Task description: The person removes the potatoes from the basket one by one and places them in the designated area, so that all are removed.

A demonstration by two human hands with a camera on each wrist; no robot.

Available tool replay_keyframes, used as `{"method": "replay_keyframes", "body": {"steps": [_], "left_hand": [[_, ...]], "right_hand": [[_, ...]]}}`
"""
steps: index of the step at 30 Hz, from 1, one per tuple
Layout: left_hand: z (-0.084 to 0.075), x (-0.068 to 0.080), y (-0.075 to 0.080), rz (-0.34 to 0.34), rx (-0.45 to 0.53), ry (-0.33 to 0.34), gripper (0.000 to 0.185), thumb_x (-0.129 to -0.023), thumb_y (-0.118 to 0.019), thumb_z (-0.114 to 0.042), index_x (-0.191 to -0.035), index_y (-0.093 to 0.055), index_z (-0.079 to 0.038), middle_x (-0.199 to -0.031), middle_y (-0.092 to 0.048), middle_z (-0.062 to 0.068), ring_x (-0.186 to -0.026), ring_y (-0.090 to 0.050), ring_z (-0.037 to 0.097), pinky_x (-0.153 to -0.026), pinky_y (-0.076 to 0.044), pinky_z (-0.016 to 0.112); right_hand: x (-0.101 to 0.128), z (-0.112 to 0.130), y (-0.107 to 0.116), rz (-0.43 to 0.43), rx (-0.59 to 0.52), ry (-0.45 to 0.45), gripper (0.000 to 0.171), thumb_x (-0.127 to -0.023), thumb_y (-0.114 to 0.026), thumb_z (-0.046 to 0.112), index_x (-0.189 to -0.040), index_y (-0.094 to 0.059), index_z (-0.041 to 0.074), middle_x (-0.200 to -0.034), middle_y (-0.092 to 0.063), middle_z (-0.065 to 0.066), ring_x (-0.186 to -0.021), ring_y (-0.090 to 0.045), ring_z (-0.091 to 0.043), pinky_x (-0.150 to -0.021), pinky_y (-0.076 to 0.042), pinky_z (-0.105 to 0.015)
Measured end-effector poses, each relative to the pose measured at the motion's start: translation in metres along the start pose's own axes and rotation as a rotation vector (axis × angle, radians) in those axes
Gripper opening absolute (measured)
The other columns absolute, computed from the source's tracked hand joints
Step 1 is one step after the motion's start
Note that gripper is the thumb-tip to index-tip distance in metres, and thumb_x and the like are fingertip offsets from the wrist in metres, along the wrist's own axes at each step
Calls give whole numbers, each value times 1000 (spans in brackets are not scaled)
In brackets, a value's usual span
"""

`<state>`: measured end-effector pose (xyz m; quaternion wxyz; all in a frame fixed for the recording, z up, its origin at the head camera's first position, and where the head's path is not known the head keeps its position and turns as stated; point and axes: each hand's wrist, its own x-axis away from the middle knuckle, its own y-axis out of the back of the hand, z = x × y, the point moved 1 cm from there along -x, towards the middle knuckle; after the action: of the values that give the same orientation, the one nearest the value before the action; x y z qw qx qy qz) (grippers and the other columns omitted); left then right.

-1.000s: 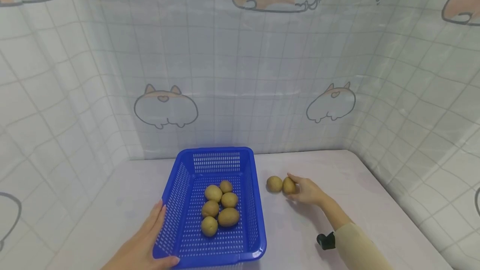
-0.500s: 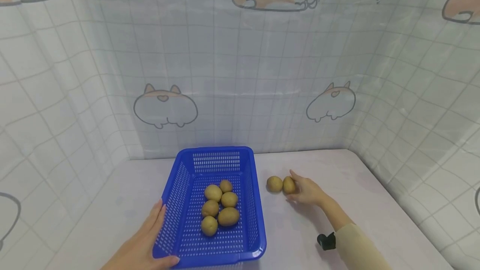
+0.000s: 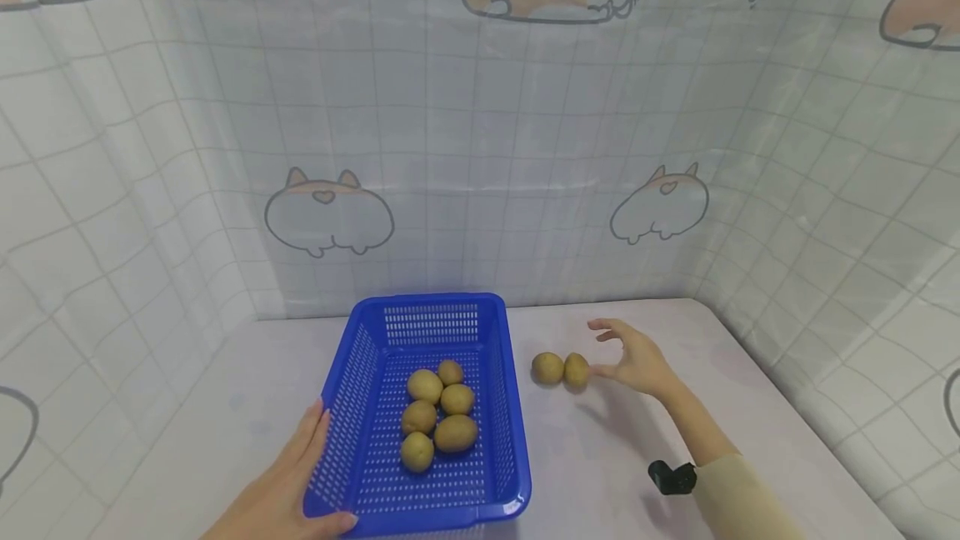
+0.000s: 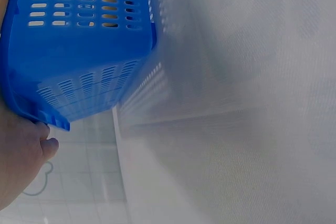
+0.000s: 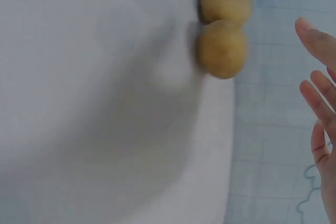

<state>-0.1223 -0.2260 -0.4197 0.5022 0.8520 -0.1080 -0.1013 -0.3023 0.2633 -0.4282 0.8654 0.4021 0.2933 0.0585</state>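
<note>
Pale pink worktop [image 3: 660,440] sat boxed by corgi-print tiled sheeting [image 3: 480,148]; left hand [image 3: 288,486] gripped blue perforated plastic basket [image 3: 360,407], right hand [image 3: 637,359] hovered open beside two brown kiwis [image 3: 561,368].

The table [image 3: 225,423] is seen from above and in front by the head view, facing the wall, at middling range. The basket [image 4: 79,51] is viewed very close from its near left corner by the left wrist view. Two kiwis [image 5: 223,48] are viewed close by the right wrist view; basket [image 3: 420,415] and kiwis [image 3: 561,368] are shared with the head view
</note>
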Motion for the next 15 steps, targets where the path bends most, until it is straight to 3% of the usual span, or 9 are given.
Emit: {"method": "replay_keyframes", "body": {"steps": [7, 15], "left_hand": [[0, 0, 0, 2, -2, 2, 123, -73, -73, -60, -153, -1, 0, -158, 1, 24, -137, -19, 53, -89, -43, 67], [0, 0, 0, -7, -3, -7, 123, -73, -73, -60, -153, -1, 0, -158, 0, 24, -136, -20, 53, -89, -42, 67]], "right_hand": [[-11, 27, 17, -47, 23, 119, 68, -65, -90, 17, -126, -59, 11, -121, -64, -3, -103, -63, -22, -80, -49, -46], [-27, 64, 30, -38, 32, 202, 73, -67, -89, 21, -132, -56, 12, -121, -63, -3, -107, -59, -20, -81, -49, -44]]}}
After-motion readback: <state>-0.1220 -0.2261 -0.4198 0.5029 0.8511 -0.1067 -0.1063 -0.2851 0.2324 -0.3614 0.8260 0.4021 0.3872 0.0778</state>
